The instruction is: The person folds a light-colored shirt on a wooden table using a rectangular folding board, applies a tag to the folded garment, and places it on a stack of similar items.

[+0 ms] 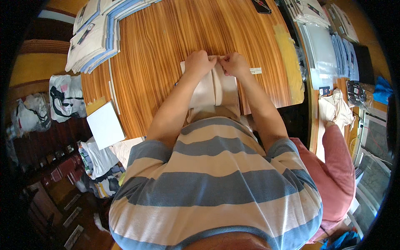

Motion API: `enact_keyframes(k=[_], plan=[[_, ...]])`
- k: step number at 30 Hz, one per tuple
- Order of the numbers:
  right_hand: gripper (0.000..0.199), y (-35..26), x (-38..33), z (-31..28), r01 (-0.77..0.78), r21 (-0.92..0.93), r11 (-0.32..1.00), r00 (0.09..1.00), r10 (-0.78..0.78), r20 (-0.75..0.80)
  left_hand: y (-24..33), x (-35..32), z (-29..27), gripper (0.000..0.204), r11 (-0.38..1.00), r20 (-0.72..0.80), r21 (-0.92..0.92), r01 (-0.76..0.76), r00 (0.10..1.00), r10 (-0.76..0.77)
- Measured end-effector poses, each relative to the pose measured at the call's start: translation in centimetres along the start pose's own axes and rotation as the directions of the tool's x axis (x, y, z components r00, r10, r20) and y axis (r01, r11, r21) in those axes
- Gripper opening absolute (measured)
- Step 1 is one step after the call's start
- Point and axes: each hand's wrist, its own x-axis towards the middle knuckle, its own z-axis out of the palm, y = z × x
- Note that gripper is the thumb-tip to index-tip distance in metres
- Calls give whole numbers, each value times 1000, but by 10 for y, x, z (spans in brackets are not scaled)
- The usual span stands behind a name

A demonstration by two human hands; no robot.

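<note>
A cream-beige garment (204, 93), with a lengthwise fold or seam down its middle, lies in front of me at the near side of the wooden table (166, 37). Its near part hangs over the edge toward my body. At the garment's far end, my left hand (199, 64) is closed, its fingertips pinching the cloth near the middle. Just beside it, my right hand (234, 65) pinches the same far edge, its fingers curled. The two hands nearly meet, and the cloth right under the fingertips is partly hidden.
Stacks of folded garments (93, 46) fill the table's far left corner. A white board (105, 125) lies at the left edge. A small printed strip (255, 71) lies by my right wrist, and a phone (261, 6) far off. A co-worker's pink sleeve (336, 146) reaches forward at right.
</note>
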Motion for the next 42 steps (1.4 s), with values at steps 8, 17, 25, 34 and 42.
enact_keyframes(k=[8,17,25,34,42], plan=[[32,30,10,13,5,366,930,990,-56,130,7,15,1,35,999,74,29,18,997,-20],[27,26,-3,15,-19,369,929,988,-40,152,-13,-2,-9,44,996,40,71,-58,998,56],[29,29,1,19,41,279,959,987,-82,138,14,32,-16,34,976,228,197,-97,972,50],[34,49,11,22,75,279,957,986,-113,122,-9,43,-31,30,960,240,226,-164,965,108],[32,41,3,26,83,259,962,990,-109,89,-29,-9,-20,33,992,44,125,-15,999,10]])
